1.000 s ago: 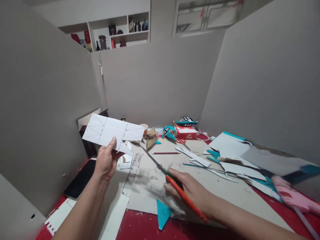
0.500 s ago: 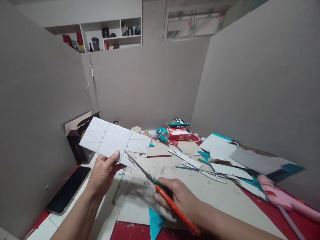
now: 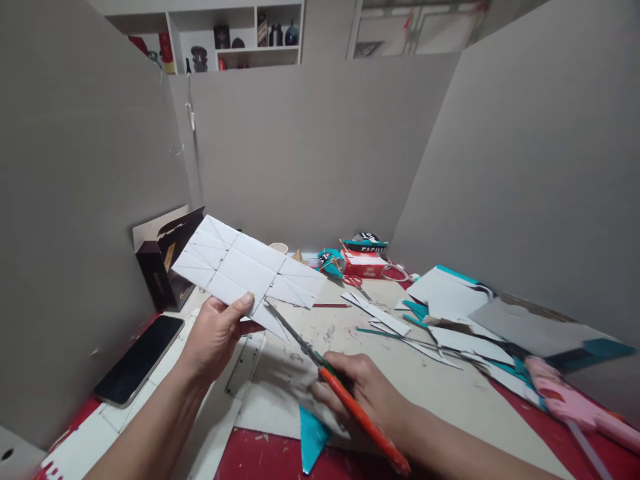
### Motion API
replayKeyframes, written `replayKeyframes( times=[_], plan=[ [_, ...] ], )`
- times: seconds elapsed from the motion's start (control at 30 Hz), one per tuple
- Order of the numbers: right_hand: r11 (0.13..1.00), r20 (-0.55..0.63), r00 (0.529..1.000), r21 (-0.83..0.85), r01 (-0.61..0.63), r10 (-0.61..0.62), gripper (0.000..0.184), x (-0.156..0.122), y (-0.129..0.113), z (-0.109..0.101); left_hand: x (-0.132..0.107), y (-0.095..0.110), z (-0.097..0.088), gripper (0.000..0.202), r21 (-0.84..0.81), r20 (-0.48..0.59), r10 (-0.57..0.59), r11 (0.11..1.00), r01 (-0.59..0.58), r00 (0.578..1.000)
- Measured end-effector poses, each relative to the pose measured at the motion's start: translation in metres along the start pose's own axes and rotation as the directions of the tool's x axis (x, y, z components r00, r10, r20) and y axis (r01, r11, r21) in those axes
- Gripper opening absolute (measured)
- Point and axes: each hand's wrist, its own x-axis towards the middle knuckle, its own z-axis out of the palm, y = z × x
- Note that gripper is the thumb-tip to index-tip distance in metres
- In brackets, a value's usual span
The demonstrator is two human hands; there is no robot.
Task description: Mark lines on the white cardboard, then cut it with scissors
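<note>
My left hand (image 3: 217,337) pinches the near edge of a white card sheet (image 3: 240,267) ruled with pencil lines and holds it up above the table. My right hand (image 3: 363,393) grips orange-handled scissors (image 3: 320,360), whose blades point up and left. The blade tips touch the lower edge of the sheet, just right of my left thumb. A clear ruler (image 3: 245,367) lies on the grey cutting board (image 3: 400,380) under the sheet.
A black phone (image 3: 137,360) lies at the left, with a dark box (image 3: 163,263) behind it. Teal and white card offcuts (image 3: 450,327), a red pencil (image 3: 330,305), a red tissue box (image 3: 367,265), a paper cup (image 3: 279,247) and a pink tool (image 3: 570,403) lie around. Grey partitions wall the table.
The sheet has shifted right and tilted, and the scissor blades have closed in from short of it until they meet its lower edge. The view has dipped slightly.
</note>
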Motion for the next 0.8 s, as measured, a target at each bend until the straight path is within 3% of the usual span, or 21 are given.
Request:
replayKeyframes(
  times=[0.17,0.8],
  plan=[
    [1.000,-0.019,1.000,-0.015,-0.013,0.013,0.029,-0.0017,0.0100,0.0021,-0.0002,-0.0026,-0.0001,0.026,-0.004,0.018,-0.005,1.000,0.005,1.000],
    [0.998,-0.068,0.996,-0.014,0.065,-0.066,0.031,-0.0018,0.0074,0.0041,-0.0002,-0.0036,0.0046,0.023,-0.011,0.016,-0.045,0.999,0.046,0.999]
  ],
)
